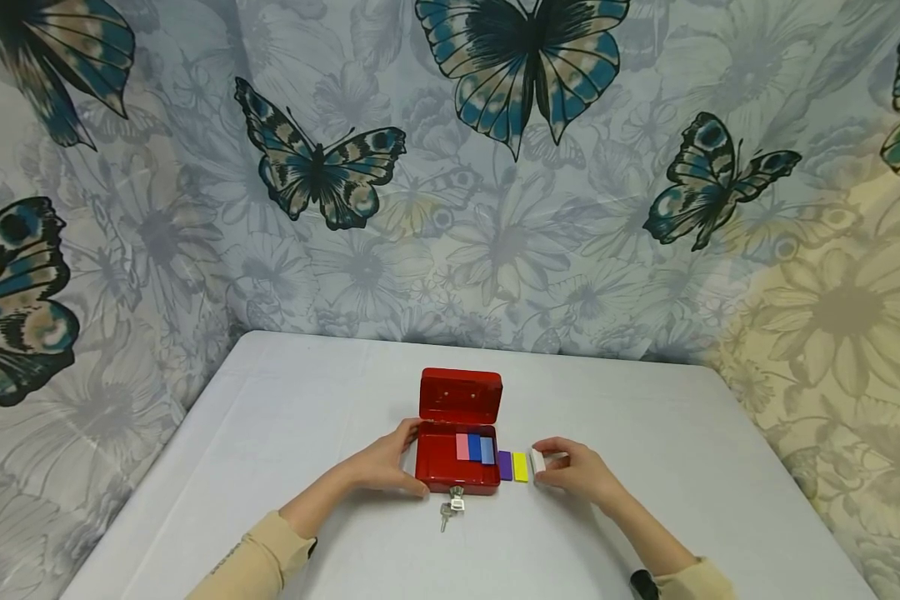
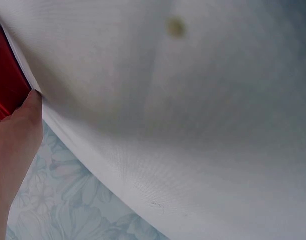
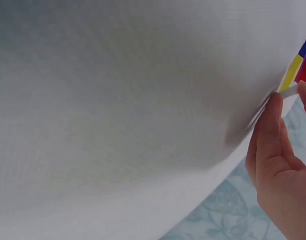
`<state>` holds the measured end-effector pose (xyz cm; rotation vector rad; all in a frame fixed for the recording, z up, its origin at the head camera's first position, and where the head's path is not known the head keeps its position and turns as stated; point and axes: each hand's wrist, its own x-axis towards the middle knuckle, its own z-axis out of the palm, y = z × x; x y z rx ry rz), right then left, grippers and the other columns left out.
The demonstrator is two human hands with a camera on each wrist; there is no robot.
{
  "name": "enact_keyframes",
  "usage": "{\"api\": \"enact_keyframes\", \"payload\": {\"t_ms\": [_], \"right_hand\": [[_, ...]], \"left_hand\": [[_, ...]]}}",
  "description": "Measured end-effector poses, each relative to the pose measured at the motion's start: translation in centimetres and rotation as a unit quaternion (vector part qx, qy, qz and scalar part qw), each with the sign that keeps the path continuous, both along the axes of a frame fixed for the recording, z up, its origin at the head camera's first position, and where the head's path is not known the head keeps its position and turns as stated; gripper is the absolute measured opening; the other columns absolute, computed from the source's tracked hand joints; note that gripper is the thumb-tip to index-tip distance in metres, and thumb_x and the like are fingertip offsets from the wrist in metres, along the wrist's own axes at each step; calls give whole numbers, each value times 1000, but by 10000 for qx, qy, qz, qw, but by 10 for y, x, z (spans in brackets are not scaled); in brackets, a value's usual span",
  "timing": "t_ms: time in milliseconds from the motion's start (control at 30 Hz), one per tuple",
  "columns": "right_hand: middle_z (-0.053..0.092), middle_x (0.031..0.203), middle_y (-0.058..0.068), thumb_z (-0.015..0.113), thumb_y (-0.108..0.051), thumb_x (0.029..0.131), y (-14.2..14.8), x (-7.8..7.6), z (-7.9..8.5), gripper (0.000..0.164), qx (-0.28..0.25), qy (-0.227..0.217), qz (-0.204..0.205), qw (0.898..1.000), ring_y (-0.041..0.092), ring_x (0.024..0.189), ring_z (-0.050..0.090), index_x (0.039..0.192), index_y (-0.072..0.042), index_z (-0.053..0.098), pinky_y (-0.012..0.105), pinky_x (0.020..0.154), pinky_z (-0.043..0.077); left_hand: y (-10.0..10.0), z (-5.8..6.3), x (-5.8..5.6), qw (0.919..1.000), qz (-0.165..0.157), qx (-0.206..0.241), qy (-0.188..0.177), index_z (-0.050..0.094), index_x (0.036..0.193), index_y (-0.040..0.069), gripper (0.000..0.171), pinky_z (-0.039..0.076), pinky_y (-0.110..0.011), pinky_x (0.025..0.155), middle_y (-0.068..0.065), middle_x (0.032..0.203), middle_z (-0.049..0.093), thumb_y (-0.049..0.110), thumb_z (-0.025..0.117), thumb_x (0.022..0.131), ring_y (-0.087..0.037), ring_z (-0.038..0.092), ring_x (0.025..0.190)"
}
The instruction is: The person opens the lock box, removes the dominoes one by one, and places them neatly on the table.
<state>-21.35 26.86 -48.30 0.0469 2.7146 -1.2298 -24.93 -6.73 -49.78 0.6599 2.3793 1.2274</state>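
A small red metal cash box (image 1: pixel 437 462) stands on the white table with its lid (image 1: pixel 461 396) raised. Three flat rectangular blocks lie side by side in its right part: pink (image 1: pixel 462 447), dark blue (image 1: pixel 475 447) and light blue (image 1: pixel 487 451). My left hand (image 1: pixel 382 462) holds the box's left side, thumb at the front corner, fingers towards the back. Just right of the box lie a purple block (image 1: pixel 505 466) and a yellow block (image 1: pixel 521 467). My right hand (image 1: pixel 573 471) pinches a white block (image 1: pixel 537 461) between thumb and fingers, beside the yellow one.
A padlock (image 1: pixel 457 501) hangs at the front of the box, with keys (image 1: pixel 446 514) by it on the table. The white-covered table (image 1: pixel 330 375) reaches back to a wall (image 1: pixel 450 275) patterned with butterflies and flowers.
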Motion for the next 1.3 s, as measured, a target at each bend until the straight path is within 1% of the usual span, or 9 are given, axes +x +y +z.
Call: {"api": "enact_keyframes", "payload": {"t_ms": [167, 333, 467, 633, 767, 1033, 1167, 1300], "right_hand": [[62, 98, 3, 84, -8, 74, -4, 1, 0, 42, 320, 384, 245, 9985, 15, 75, 53, 112, -5, 68, 22, 60, 47], [60, 97, 5, 84, -6, 73, -8, 2, 0, 41, 410, 548, 307, 9972, 15, 71, 50, 110, -4, 68, 21, 54, 45], [58, 95, 4, 85, -6, 72, -9, 2, -1, 40, 546, 634, 303, 9960, 14, 70, 50, 109, -4, 69, 20, 54, 45], [58, 95, 4, 87, -8, 70, -9, 2, -2, 44, 635, 649, 314, 9954, 14, 72, 50, 110, -5, 69, 19, 57, 48], [59, 99, 5, 86, -7, 70, -9, 3, 0, 46, 567, 554, 322, 9963, 14, 72, 51, 113, -5, 68, 20, 58, 49], [59, 101, 6, 84, -1, 72, -7, 6, 2, 43, 403, 558, 336, 9971, 15, 73, 52, 112, -3, 67, 20, 58, 49], [59, 100, 6, 85, -2, 71, -8, 5, 1, 43, 381, 542, 269, 9974, 15, 73, 53, 110, -4, 68, 19, 58, 50], [59, 100, 6, 85, -3, 71, -8, 6, 1, 43, 393, 567, 303, 9972, 14, 73, 53, 110, -4, 68, 19, 58, 49]], "left_hand": [[0, 0, 0, 10000, 37, -32, -12, 25, 147, 5, 103, 38, -50, 108, -15, 149, 38, 25, 87, 68, -35, 38, 136], [1, -2, -1, 10000, 63, -33, 7, 26, 147, 6, 103, 38, -49, 108, -14, 148, 39, 25, 88, 67, -34, 38, 136], [1, -2, -2, 10000, 58, -23, 28, 26, 147, 6, 103, 38, -49, 108, -14, 148, 39, 25, 88, 67, -33, 38, 136], [1, -2, -1, 10000, 52, -46, 51, 26, 147, 6, 103, 38, -49, 108, -14, 148, 39, 25, 88, 67, -33, 38, 136], [1, -2, -1, 9999, 35, -49, 80, 26, 147, 5, 103, 38, -48, 109, -14, 147, 40, 25, 87, 67, -33, 39, 135], [1, 0, -1, 10000, 25, -28, 51, 26, 147, 4, 102, 37, -48, 109, -15, 148, 39, 24, 87, 68, -34, 39, 136], [1, 0, 0, 10000, 46, -24, 25, 26, 147, 4, 102, 38, -49, 108, -15, 148, 39, 24, 87, 68, -34, 38, 136], [0, 1, 0, 10000, 4, 38, 6, 25, 147, 4, 102, 37, -49, 109, -15, 148, 38, 23, 87, 69, -35, 37, 137]]}}
